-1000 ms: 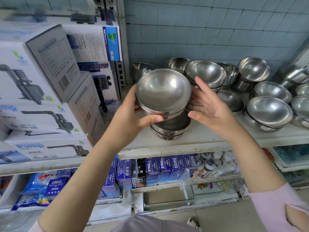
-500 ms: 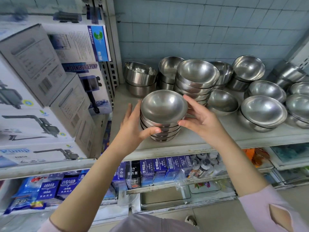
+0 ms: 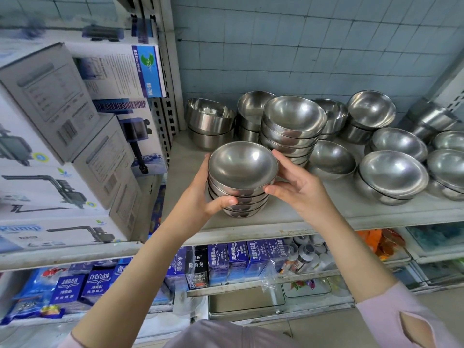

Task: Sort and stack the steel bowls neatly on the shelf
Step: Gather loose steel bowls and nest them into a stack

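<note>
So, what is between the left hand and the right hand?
In the head view, a stack of steel bowls stands between the left hand and right hand; both touch its sides.

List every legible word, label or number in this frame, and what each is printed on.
"SUBMERSIBLE PUMP": pump box.
"RS Electrical": top box.
"Pump": bottom box.
"水必清": blue carton.
"白毛白点净": blue packet.
Other small print: too blurred to read.
Bowls: no text.
</note>
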{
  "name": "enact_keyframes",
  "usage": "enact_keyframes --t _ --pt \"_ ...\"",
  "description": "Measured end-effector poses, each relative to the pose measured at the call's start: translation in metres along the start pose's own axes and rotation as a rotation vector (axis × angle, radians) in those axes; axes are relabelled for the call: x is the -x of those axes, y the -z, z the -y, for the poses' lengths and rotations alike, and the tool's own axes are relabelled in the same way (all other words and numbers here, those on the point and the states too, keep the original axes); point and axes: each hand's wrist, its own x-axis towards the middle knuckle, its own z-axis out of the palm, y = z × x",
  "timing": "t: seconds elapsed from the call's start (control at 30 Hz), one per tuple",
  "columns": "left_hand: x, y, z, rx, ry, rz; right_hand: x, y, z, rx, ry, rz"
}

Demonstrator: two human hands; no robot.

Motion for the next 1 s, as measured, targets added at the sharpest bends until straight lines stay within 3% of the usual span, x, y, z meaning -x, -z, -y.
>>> enact_keyframes --t 0.2,0.27,0.43,0.57,0.7,0.87,1.0 --pt "0.001 -0.007 0.011 0.046 0.096 0.032 0.003 0.005 0.005 0.081 -0.006 0.042" --pt "0.005 -0.014 0.015 0.026 0.141 0.029 0.004 0.013 0.019 0.175 0.059 -0.016" --pt "0.007 -0.018 0.023 0.007 0.197 -0.05 -0.018 0.051 0.062 0.595 0.388 -0.276" --pt "0.007 -0.015 0.021 0.009 0.208 -0.143 -0.048 0.068 0.058 0.924 0.357 -0.173" --pt "0.007 -0.008 0.022 -0.007 0.217 -0.206 -0.056 0.069 0.054 0.915 0.327 -0.121" --pt "0.01 -0.008 0.022 0.006 0.214 -0.195 -0.056 0.069 0.064 0.69 0.239 -0.187" --pt "0.009 -0.007 0.023 0.032 0.212 -0.189 -0.053 0.068 0.077 0.599 0.32 -0.256"
